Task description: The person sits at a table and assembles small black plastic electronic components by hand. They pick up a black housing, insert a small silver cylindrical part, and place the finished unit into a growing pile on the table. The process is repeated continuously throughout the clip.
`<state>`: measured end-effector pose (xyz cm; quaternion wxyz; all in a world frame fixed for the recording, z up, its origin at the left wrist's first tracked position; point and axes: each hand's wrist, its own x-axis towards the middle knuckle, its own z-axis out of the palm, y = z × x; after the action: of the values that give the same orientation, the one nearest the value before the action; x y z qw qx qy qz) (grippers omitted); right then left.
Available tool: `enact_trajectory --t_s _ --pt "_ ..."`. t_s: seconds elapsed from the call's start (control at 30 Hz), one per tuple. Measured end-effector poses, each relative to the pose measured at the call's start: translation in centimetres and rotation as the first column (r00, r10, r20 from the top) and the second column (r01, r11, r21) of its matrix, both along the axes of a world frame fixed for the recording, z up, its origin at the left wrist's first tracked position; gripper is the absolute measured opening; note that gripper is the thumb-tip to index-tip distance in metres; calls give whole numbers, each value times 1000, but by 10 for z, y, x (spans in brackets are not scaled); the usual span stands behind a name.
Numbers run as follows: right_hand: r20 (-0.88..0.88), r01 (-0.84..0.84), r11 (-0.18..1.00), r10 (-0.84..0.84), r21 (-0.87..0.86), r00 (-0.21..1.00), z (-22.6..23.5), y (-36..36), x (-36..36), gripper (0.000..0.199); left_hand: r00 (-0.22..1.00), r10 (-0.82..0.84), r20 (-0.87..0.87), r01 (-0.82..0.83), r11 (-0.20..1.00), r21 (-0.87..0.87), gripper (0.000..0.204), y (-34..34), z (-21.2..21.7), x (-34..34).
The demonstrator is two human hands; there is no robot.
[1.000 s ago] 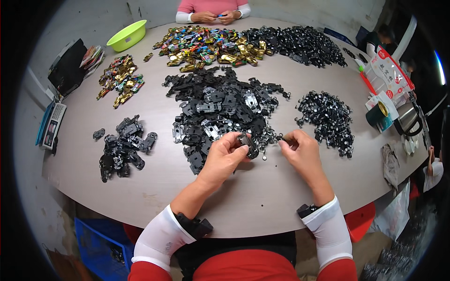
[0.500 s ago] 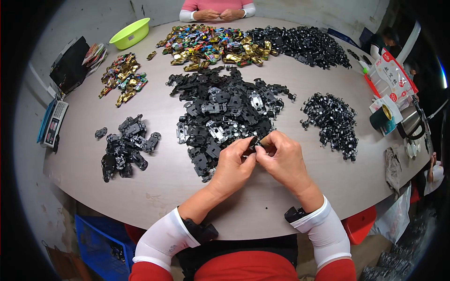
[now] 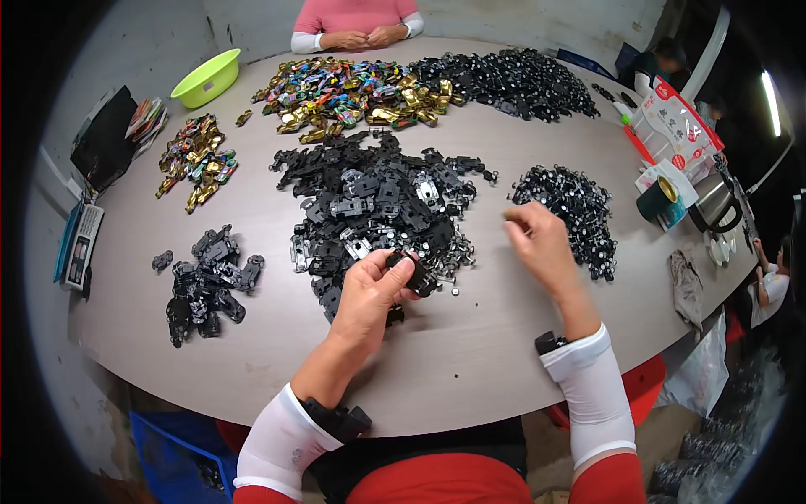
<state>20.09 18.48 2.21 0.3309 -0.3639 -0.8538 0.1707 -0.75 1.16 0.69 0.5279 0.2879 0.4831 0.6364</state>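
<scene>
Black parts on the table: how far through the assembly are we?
Done, apparently: a small pile of black pieces set apart at the left. In hand: the left hand grips one black part; the right hand is beside the heap of small dark bits, fingers pinched, contents too small to tell. Left: the big central black pile, much larger than the left one, so likely early.

Central parts heap [image 3: 378,197] on table [image 3: 504,336], smaller piles [image 3: 206,281] left and right [image 3: 571,206].
</scene>
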Motion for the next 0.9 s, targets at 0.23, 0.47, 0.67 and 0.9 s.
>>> enact_trajectory --t_s 0.23,0.47,0.67,0.9 --pt "124 47 997 -55 68 991 -26 16 10 14 1000 16 14 -15 1000 -13 23 4 -3 -1" --pt "163 14 994 -31 104 986 -13 48 -5 13 1000 2 18 -2 1000 -15 25 3 -2 1" --pt "213 24 976 -71 217 974 -21 96 -41 15 999 -28 32 28 1000 -1 25 4 -3 3" --pt "333 60 991 -98 122 938 -27 107 -64 15 998 -2 57 2 1000 2 25 3 1 0"
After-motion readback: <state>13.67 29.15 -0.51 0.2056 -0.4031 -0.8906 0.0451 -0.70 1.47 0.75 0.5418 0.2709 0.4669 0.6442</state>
